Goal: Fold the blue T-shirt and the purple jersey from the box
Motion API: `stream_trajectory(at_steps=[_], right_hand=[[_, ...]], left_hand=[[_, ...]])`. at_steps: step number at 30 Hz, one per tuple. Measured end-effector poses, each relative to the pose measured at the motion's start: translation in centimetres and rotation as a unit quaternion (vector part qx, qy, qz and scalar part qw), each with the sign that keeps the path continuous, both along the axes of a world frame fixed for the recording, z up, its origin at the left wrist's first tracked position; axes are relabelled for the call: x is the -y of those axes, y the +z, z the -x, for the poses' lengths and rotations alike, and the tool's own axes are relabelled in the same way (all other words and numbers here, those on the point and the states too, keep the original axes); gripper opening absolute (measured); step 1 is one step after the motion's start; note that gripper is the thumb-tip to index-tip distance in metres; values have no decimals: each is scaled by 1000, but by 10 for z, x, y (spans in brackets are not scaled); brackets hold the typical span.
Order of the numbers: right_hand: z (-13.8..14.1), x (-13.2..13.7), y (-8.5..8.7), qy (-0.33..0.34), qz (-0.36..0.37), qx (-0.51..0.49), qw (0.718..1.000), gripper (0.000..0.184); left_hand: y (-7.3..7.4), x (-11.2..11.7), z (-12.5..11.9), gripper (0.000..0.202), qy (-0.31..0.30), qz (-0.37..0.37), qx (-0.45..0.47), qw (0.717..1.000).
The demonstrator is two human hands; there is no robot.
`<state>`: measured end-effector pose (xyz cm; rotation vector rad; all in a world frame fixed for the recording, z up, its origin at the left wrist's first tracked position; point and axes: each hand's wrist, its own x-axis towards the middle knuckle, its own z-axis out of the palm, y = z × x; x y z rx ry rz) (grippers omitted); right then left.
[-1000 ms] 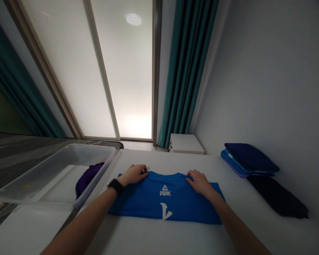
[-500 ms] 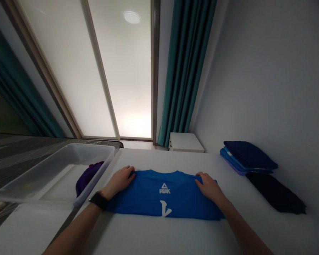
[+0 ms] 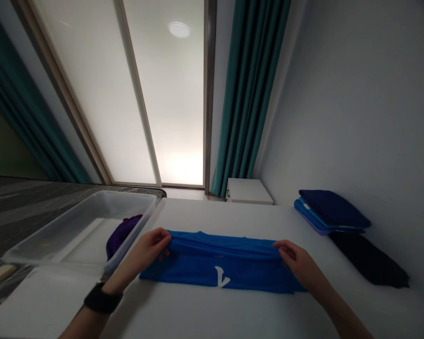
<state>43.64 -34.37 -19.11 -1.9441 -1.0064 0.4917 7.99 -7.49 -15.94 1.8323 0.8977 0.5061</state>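
Observation:
A bright blue T-shirt (image 3: 219,263) with a white mark lies flat on the white table (image 3: 205,315) in front of me. My left hand (image 3: 146,252) pinches the shirt's far left corner and holds it lifted off the table. My right hand (image 3: 297,263) pinches the far right corner the same way. The far edge of the shirt curls up and toward me between the two hands. A black watch (image 3: 102,297) sits on my left wrist.
A clear plastic bin (image 3: 74,230) with a purple garment (image 3: 122,230) inside stands at the left. Folded blue shirts are stacked (image 3: 330,212) at the right by the wall, and a black folded garment (image 3: 369,259) lies in front of them. A white cabinet (image 3: 249,190) stands behind the table.
Both hands slid outward along the shirt's far edge to its corners, gripped them and lifted the edge toward me. The shirt's logo is now covered by the fold.

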Motion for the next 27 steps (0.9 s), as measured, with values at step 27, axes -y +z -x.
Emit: stream_trajectory(at_steps=[27], right_hand=[[30,48,-47,134,-6,329,935,25]], left_hand=[[-34,39,54,22,-166,-342,-64,923]])
